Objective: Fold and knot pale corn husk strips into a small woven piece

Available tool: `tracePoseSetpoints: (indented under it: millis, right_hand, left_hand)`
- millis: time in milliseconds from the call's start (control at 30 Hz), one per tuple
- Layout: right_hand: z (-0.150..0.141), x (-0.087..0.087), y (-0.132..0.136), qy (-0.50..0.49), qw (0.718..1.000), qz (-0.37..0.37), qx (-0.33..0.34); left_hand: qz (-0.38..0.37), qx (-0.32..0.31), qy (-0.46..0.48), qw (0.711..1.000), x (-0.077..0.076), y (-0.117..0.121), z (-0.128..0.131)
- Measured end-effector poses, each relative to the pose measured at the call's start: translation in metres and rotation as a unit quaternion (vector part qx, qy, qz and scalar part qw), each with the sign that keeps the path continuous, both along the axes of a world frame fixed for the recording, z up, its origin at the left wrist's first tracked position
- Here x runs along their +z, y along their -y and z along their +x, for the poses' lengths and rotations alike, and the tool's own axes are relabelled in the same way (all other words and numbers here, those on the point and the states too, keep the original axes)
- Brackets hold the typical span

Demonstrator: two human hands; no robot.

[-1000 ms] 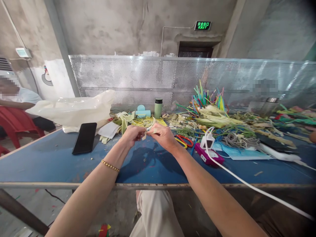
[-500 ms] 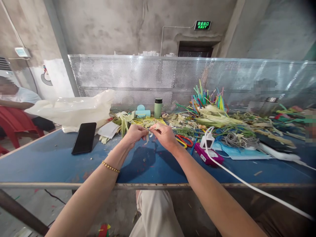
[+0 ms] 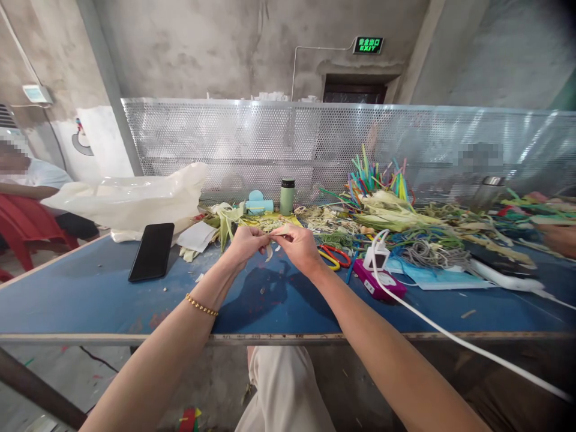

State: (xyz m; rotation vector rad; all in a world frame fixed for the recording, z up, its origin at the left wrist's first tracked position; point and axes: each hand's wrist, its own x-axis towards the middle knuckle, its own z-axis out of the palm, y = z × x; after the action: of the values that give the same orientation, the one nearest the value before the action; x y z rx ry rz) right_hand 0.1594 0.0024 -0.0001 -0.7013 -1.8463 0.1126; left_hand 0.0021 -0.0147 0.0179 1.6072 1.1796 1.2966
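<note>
Both hands meet above the middle of the blue table (image 3: 265,312). My left hand (image 3: 247,243) is closed, thumb and fingers pinching a pale strip of husk (image 3: 269,253) whose loose end hangs below the fingertips. From the other side my right hand (image 3: 297,245) pinches at the same strip, its fingertips almost touching the left ones. Much of the strip is hidden by the fingers. Scissors with red and yellow handles (image 3: 338,254) lie just right of my right hand. Husk scraps (image 3: 281,223) are spread beyond both hands.
A black phone (image 3: 151,252) and clear plastic bag (image 3: 130,201) are on the left. A green bottle (image 3: 287,198) stands behind. To the right are a purple power socket (image 3: 378,282) with a white cable, husks (image 3: 391,210), colourful stems (image 3: 369,174) and a co-worker's hand (image 3: 560,237).
My hands keep their pinch on the strip, with only slight finger movement. At the right edge, the co-worker's hand now shows more clearly among the materials. The view has shifted slightly.
</note>
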Motion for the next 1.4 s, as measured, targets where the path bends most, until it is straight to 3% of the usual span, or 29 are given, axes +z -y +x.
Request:
tracePoseSetpoints:
  millis: [167,467,600,833,967,1100,1267,1400]
  right_hand:
    - [0.001,0.001,-0.005,-0.068,0.99,-0.12,0.026]
    - [0.002,0.005,-0.001,-0.12,0.972,-0.197,0.036]
    - [0.001,0.007,0.002,-0.088,0.981,-0.172,0.014]
    - [0.018,0.018,0.001,0.061,0.994,-0.022,-0.088]
    - [0.022,0.02,0.004,0.142,0.985,-0.094,-0.031]
    - [0.019,0.018,0.01,0.14,0.978,-0.153,0.007]
    - [0.016,0.017,0.011,0.164,0.983,-0.066,-0.049]
    - [0.016,0.017,0.009,0.17,0.984,-0.028,-0.052]
  left_hand:
    - [0.078,-0.025,-0.064,0.995,-0.003,-0.003,-0.003]
    - [0.072,-0.072,-0.044,0.994,-0.003,-0.002,-0.003]
    - [0.107,-0.047,-0.072,0.991,-0.006,-0.006,-0.004]
    - [0.092,-0.074,-0.102,0.988,-0.001,-0.002,-0.008]
    - [0.075,-0.085,-0.1,0.989,0.0,0.0,-0.008]
    - [0.056,-0.072,-0.095,0.991,0.001,0.0,-0.009]
    - [0.03,-0.075,-0.095,0.992,0.001,0.0,-0.01]
    - [0.001,-0.108,-0.074,0.991,0.001,0.001,-0.011]
